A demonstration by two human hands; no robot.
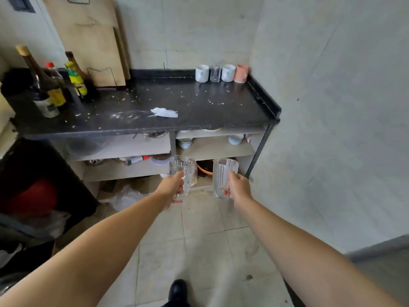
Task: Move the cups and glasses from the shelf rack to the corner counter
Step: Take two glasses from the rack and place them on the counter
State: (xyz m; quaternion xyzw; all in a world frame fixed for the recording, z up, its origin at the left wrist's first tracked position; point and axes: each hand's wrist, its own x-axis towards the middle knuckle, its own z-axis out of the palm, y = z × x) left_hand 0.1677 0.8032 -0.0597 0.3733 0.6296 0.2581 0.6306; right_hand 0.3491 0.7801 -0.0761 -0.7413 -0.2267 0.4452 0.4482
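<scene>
- The left hand (173, 186) grips a clear ribbed glass mug (183, 173) by its handle, fingers curled round it, holding it upright in the air above the floor in front of the counter's lower shelves.
- The right hand (238, 187) grips a second ribbed glass mug (223, 177) at its side, thumb and fingers wrapped on it; this one is tilted a little toward the left mug.
- The two mugs are near each other but apart.
- The dark counter (199, 107) stands in the corner ahead, speckled with white crumbs and a white smear.
- At its back right corner stands a row, side by side: a white cup (202, 73), a small clear glass (215, 73), another white cup (228, 73) and a pink cup (241, 73).
- Bottles (55, 85) cluster at the counter's left end, with a wooden board (93, 45) leaning on the wall behind.
- Bowls (235, 139) sit on the shelf below.
</scene>
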